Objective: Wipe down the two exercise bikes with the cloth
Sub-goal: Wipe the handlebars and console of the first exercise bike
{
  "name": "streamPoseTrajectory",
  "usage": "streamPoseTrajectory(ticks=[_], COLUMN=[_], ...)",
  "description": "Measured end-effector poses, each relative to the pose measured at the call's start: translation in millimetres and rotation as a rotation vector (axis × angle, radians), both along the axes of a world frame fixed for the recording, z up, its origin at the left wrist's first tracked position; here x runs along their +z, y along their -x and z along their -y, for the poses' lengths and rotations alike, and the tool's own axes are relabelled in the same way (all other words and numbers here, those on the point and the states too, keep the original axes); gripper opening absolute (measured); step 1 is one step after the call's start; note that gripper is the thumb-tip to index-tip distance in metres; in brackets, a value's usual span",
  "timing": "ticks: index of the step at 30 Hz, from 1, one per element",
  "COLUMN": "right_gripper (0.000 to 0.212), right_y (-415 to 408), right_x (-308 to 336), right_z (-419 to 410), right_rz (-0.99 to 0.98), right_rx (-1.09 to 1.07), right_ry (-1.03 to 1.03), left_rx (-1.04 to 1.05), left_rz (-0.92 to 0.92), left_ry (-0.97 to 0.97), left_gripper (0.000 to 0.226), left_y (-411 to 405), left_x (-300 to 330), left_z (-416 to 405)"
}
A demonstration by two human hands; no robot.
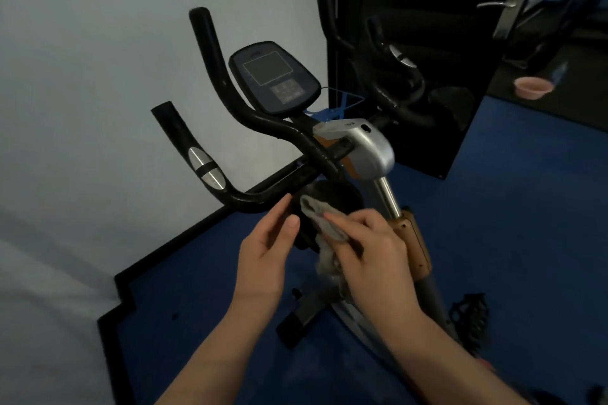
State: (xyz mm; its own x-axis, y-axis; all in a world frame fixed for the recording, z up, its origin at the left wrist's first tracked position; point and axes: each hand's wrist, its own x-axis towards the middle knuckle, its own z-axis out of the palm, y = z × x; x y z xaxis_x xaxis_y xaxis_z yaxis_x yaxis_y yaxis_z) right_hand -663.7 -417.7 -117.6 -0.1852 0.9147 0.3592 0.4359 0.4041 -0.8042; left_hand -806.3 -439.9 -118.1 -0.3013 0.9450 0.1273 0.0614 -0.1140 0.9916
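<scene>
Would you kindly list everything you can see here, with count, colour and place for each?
Exercise bike: one, black and silver with orange-brown panels, centre, by the wall.
Handlebars: one set, black with silver grips, left of centre.
Console: one, dark with a grey screen, above the handlebars.
Round black part: one, under the handlebars, being wiped.
Cloth: one, grey, on that round part.
Pedal: one, black, lower right.
Mirror: one, dark, behind the bike, reflecting the handlebars.
Door handle: one, silver, top right.
Bowl: one, pink, right.
Floor: blue.
Wall: white, left.
Left hand: rests at the round part's edge.
Right hand: holds the cloth.
</scene>
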Motion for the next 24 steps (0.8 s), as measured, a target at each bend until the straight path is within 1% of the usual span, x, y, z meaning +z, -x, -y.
streamPoseTrajectory(ticks=[2,5,7,11,14,17,20,24], right_gripper=[0.027,0.021,0.021,0.022,0.020,0.019,0.016,0.018], right_y=[4.3,27.6,28.5,0.2,13.9,26.1,5.2,7.6], right_x=[1.8,16.7,17.4,12.4,24.8,28.1,14.7,22.3], right_z=[-4.0,-26.6,-25.9,-10.4,-31.1,-34.9,-19.1,-35.6], right_rz=[0.006,0.108,0.124,0.155,0.188,0.047,-0.097,-0.143], right_rx=[-0.037,-0.105,-0.083,0.028,0.020,0.027,0.143,0.251], right_ry=[-0.015,-0.077,-0.061,-0.014,-0.033,0.061,0.141,0.147], left_rx=[-0.018,-0.058,-0.075,-0.077,-0.065,-0.070,-0.062,-0.001], left_rz=[-0.015,-0.015,-0.003,0.026,0.072,0.150,0.296,0.366], left_ry=[-0.006,0.000,0.001,0.005,0.010,0.039,0.069,0.058], left_gripper=[0.050,0.053,0.054,0.051,0.049,0.045,0.046,0.047], left_y=[2.4,7.7,10.4,8.2,5.4,4.2,2.6,-7.4], left_x=[-2.3,-4.5,-6.0,-8.8,-11.0,-10.1,-10.8,-12.9], left_z=[1.1,0.2,0.0,1.1,0.4,0.3,1.3,4.0])
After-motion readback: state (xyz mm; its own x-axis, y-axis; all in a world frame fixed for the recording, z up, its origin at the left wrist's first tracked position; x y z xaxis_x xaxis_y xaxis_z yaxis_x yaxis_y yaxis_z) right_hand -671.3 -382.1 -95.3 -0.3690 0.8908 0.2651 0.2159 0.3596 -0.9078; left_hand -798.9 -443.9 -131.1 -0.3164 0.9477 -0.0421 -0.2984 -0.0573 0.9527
